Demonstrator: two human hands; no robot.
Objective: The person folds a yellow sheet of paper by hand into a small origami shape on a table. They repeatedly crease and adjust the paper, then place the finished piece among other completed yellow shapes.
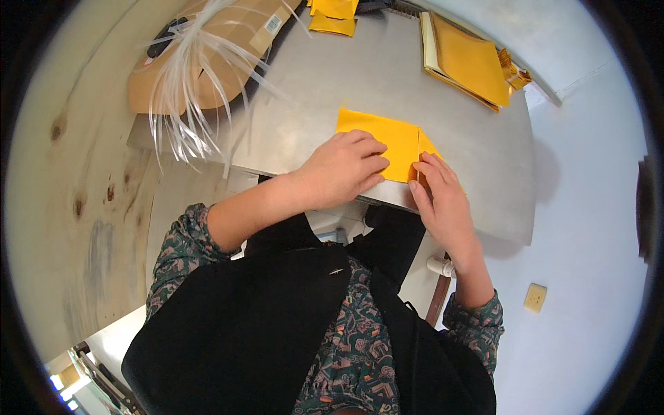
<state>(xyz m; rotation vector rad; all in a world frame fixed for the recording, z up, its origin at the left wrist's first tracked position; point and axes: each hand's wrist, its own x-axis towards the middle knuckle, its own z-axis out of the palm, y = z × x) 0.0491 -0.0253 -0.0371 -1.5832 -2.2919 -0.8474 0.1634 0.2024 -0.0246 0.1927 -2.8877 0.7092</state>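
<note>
A yellow sheet of paper or thin card [399, 144] lies near the front edge of a grey metal table [304, 104]. Toward its right end runs an upright crease or flap edge, with a slanted corner beyond it. My left hand [348, 168] holds the sheet down, its bent fingers resting on the left part. At the crease, my right hand [445, 202] has its fingers and thumb closed on the sheet's right end. The fingers hide part of that end, so I cannot tell how the layers lie beneath them.
A stack of yellow and cream sheets [467, 59] lies at the far right, beside a small pleated yellow piece [515, 72]. More yellow pieces [333, 17] lie at the back. Clear plastic strips [200, 76] spill over a brown cardboard piece [155, 86] at left. A white wall [588, 173] borders the right.
</note>
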